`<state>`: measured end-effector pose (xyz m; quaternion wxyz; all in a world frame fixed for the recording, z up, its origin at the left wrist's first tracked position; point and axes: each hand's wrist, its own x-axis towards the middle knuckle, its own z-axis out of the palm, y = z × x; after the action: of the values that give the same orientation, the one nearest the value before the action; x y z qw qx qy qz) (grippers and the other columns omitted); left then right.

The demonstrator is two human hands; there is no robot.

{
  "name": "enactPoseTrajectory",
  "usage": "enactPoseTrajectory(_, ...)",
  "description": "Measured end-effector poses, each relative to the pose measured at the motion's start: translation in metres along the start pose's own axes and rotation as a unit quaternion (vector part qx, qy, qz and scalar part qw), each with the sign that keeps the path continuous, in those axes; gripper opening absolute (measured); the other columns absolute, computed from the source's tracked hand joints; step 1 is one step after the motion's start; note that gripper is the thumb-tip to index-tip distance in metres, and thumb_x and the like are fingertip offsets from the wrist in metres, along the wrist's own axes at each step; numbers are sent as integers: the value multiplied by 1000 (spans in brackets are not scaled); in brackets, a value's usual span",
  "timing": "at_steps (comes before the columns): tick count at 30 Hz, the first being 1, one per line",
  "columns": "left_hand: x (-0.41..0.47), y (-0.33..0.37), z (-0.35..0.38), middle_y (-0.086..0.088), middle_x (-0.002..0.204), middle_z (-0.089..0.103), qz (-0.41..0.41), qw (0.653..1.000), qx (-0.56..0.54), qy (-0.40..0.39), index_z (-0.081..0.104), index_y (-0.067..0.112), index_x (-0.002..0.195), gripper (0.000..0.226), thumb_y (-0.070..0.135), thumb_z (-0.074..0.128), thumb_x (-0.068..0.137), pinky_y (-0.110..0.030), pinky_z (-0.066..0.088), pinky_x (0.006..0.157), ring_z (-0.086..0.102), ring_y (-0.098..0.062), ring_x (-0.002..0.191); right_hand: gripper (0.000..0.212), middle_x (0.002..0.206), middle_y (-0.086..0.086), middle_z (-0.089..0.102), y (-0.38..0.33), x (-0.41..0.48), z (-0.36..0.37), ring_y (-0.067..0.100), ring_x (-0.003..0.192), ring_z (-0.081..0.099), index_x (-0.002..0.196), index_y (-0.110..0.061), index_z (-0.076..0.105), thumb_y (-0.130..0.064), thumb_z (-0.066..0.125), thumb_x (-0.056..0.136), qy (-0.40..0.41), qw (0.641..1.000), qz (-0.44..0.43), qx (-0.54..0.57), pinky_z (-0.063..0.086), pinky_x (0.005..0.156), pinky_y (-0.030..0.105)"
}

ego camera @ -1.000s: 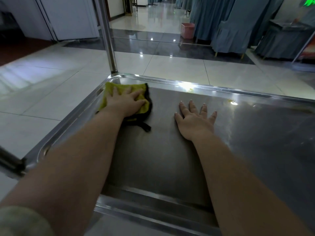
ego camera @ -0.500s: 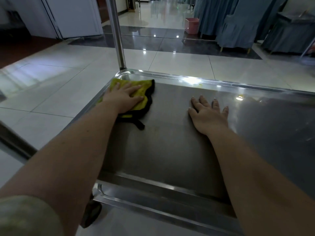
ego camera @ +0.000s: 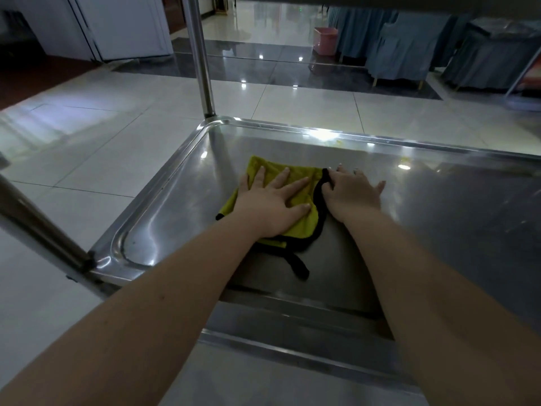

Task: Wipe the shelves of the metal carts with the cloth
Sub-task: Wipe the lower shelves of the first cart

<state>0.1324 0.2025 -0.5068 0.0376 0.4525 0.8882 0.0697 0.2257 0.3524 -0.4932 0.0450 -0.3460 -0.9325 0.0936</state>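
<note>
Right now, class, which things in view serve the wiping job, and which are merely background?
In use:
yellow cloth
cart shelf
left hand, flat on the cloth
right hand, at the cloth's black edge

Background:
pink bin
covered chairs
white door

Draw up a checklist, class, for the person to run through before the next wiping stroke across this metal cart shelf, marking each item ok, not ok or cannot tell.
1. Yellow cloth with black edging lies flat on the stainless steel cart shelf: ok.
2. Left hand presses palm-down on the cloth, fingers spread: ok.
3. Right hand out of the cloth's path: not ok, it sits at the cloth's right edge, touching the black trim.
4. Shelf to the right free of objects: ok.
5. Loose black trim tail tucked in: not ok, it trails towards the person.
6. Far left corner by the upright steel post already clean: cannot tell.
</note>
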Motion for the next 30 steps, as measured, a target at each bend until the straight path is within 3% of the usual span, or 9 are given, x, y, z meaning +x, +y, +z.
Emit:
enactPoseTrajectory(3, 5, -4, -4, 16, 162, 0, -21, 1000, -5, -4, 4, 64, 142, 62, 78, 21, 84, -56, -9, 114, -4, -31, 149, 57, 164, -8, -2, 3, -22, -3, 32, 149, -2, 155, -36, 2, -50, 16, 102, -97, 995, -9, -27, 1, 112, 67)
enactPoseTrajectory(7, 9, 0, -9, 14, 163, 1, -32, 999, -3, -18, 5, 62, 144, 62, 76, 23, 86, -57, -10, 115, -4, -33, 149, 56, 159, -20, -18, 34, -67, -4, 38, 147, -12, 145, -56, -13, -68, 10, 95, -151, 987, -17, -59, -2, 110, 68)
enactPoseTrajectory(12, -14, 33, 2, 9, 163, -1, 1, 1000, 30, 1, 4, 59, 145, 61, 73, 19, 88, -56, -9, 114, -5, -39, 147, 55, 160, -21, -11, 38, -91, 4, 40, 147, -6, 144, -58, -9, -69, 2, 92, -61, 994, -3, -87, 0, 110, 71)
enactPoseTrajectory(15, -27, 7, -3, 11, 163, 3, 17, 1000, 12, 6, 8, 60, 145, 59, 73, 23, 90, -50, -4, 117, 0, -33, 149, 58, 160, -23, -9, 42, -88, 8, 38, 148, -6, 143, -59, -8, -72, 1, 88, -59, 995, -9, -76, -2, 110, 71)
enactPoseTrajectory(20, -47, -92, -26, 8, 163, 6, -108, 994, 25, 8, 13, 54, 148, 58, 68, 28, 93, -50, 1, 119, 4, -33, 149, 59, 160, -24, -7, 46, -86, 9, 37, 148, -6, 144, -59, -4, -74, 3, 87, -54, 997, -10, -58, -5, 110, 69)
enactPoseTrajectory(24, -81, -141, -33, 11, 163, 4, -194, 979, 55, 9, 7, 58, 146, 59, 74, 21, 90, -55, 2, 117, 1, -33, 149, 59, 160, -22, -8, 42, -90, 6, 37, 148, -7, 146, -57, -5, -72, 5, 90, -59, 996, -8, -61, -5, 111, 69)
enactPoseTrajectory(27, -94, -125, -28, 11, 163, -2, -211, 976, 60, -4, 1, 61, 144, 59, 74, 16, 89, -57, -2, 116, -3, -37, 148, 58, 160, -22, -11, 38, -96, 5, 38, 148, -8, 146, -56, -8, -71, 5, 91, -67, 995, -6, -77, -5, 110, 70)
enactPoseTrajectory(30, -98, -71, -17, 9, 163, -3, -159, 986, 48, 4, -3, 60, 144, 60, 72, 19, 90, -59, -2, 114, -3, -41, 147, 57, 160, -21, -12, 38, -99, 3, 39, 147, -9, 146, -56, -9, -69, 4, 92, -69, 994, -6, -83, -4, 110, 70)
